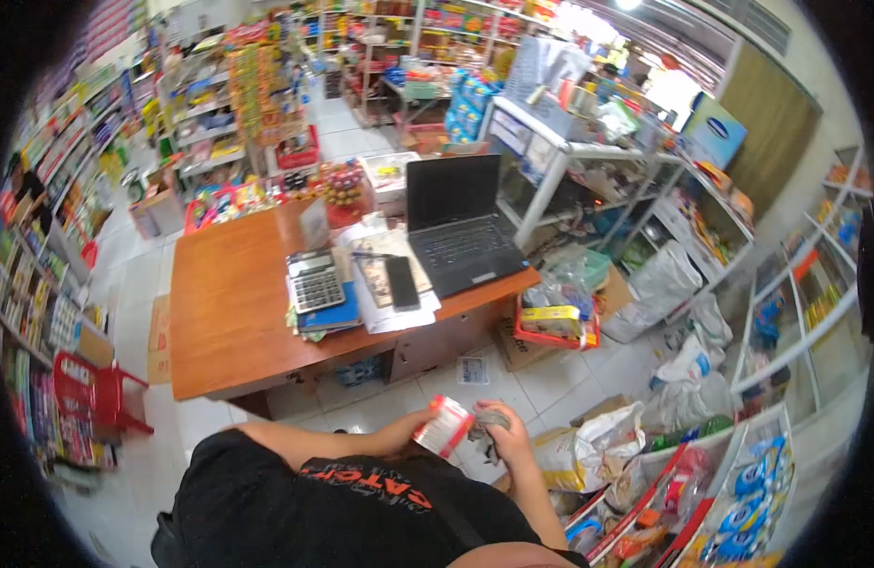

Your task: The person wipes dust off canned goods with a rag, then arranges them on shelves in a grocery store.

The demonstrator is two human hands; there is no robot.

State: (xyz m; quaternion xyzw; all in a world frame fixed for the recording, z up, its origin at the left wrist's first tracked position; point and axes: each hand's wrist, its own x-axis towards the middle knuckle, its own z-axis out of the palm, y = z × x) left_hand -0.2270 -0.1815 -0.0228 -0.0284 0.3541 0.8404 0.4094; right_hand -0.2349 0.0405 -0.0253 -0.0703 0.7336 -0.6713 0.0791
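My left hand [408, 431] is closed around one end of a small red and white box [445, 426], held in front of my body. Fingers of my right hand [513, 438] wrap a crumpled grey cloth [487, 428], which is right at the box's right side. Both hands are low, in front of the desk edge, above the tiled floor. On the wooden desk [231, 312] beyond them are an open black laptop [463, 237], a dark phone [401, 283] on papers, and a calculator [318, 287].
A red basket [588, 337] of packets stands by the desk's right end. To my right are a white sack [598, 440] and red-edged bins of packaged goods. A glass display case [574, 151] rises behind. A red plastic chair [98, 393] stands at left, near stocked shelves.
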